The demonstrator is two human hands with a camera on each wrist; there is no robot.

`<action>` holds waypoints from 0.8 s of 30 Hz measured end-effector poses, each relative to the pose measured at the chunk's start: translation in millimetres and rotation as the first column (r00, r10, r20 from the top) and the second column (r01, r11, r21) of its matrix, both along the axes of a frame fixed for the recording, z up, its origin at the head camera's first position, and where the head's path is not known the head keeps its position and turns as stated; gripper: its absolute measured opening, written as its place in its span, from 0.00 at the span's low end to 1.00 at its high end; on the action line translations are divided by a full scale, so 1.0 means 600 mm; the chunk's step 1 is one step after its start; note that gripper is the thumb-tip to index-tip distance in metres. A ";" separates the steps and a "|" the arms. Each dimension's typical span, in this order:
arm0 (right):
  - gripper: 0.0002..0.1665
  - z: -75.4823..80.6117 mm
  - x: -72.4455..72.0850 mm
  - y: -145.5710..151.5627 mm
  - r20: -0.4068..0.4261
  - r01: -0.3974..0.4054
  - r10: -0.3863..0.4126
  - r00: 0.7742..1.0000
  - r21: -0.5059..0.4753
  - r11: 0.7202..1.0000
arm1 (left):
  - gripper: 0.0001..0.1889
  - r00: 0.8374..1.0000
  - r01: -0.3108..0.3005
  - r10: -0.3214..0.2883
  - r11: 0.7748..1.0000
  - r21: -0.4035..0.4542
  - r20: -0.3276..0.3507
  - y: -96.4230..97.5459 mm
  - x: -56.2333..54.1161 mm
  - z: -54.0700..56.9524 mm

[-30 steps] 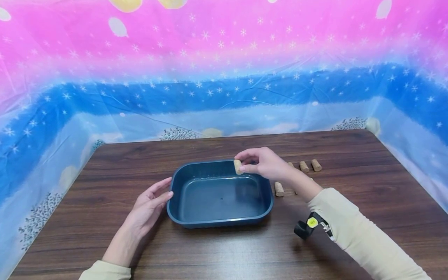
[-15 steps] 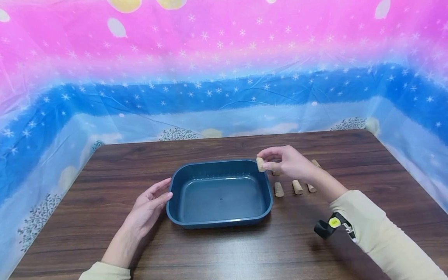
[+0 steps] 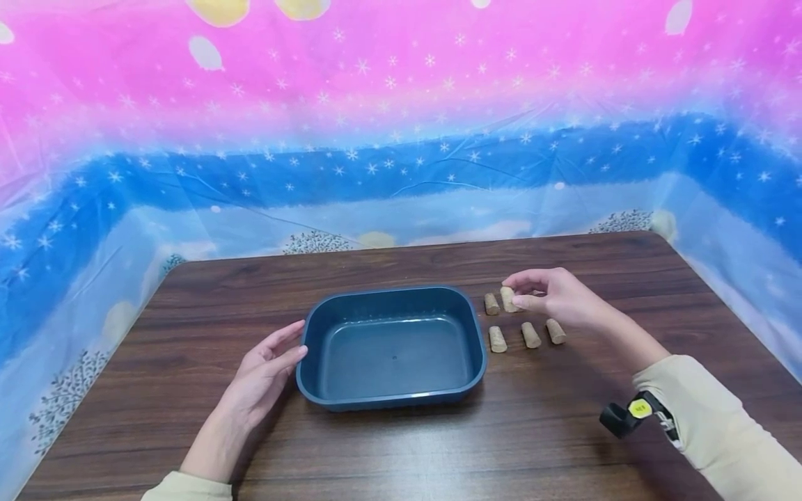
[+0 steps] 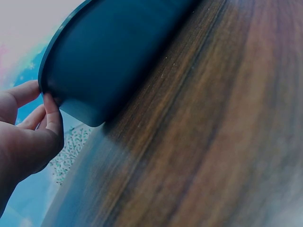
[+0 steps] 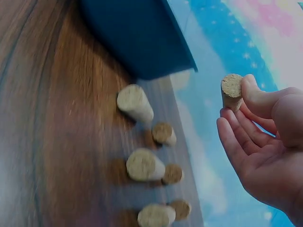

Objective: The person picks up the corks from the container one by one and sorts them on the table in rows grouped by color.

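My right hand (image 3: 560,296) pinches a cork (image 3: 508,299) between thumb and fingertips, right of the dark blue plastic basin (image 3: 391,400). In the right wrist view, the round end of the held cork (image 5: 232,86) faces the camera. Several other corks stand on the table in two rows, among them a near cork (image 3: 498,339) close to the basin's right wall and a far cork (image 3: 491,304) beside the held one. At the basin's left end, my left hand (image 3: 266,376) touches the rim with thumb and fingertips, its fingers loosely extended.
The brown wood-grain table (image 3: 388,463) carries the basin near its middle. A pink and blue patterned cloth (image 3: 401,167) hangs behind it and along both sides. A black strap with a yellow tag (image 3: 639,408) is worn at the right wrist.
My right hand has moved right with the cork, from over the basin's far right corner to above the far row of corks. The left hand has stayed at the basin's rim.
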State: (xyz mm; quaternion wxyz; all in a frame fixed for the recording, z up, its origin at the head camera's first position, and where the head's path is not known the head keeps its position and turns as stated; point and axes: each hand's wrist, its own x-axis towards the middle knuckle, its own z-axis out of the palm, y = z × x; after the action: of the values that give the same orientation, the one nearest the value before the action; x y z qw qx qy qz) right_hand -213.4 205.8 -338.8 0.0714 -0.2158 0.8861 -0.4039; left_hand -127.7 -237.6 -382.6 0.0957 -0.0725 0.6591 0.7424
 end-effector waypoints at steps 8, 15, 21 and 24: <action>0.17 -0.017 0.004 0.061 -0.024 0.034 -0.032 0.999 0.058 0.998 | 0.32 1.000 -0.002 0.002 1.000 0.001 -0.004 0.000 0.000 -0.002; 0.18 -0.036 0.007 0.109 -0.010 0.050 -0.049 0.999 0.090 0.995 | 0.32 1.000 0.000 0.000 1.000 -0.005 -0.007 -0.001 0.001 -0.001; 0.19 -0.058 0.006 0.141 -0.003 0.054 -0.054 0.999 0.080 0.995 | 0.32 1.000 -0.002 0.002 1.000 0.001 -0.006 0.000 0.000 -0.001; 0.19 -0.066 0.007 0.153 0.003 0.055 -0.056 0.998 0.073 0.996 | 0.32 1.000 0.001 -0.001 1.000 0.002 -0.009 0.001 0.000 -0.002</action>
State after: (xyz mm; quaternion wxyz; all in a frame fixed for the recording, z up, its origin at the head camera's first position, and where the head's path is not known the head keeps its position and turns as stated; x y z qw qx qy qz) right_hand -209.4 297.4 -378.3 0.0700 -0.1874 0.9057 -0.3738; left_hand -127.5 -237.1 -383.7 0.0931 -0.0689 0.6588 0.7434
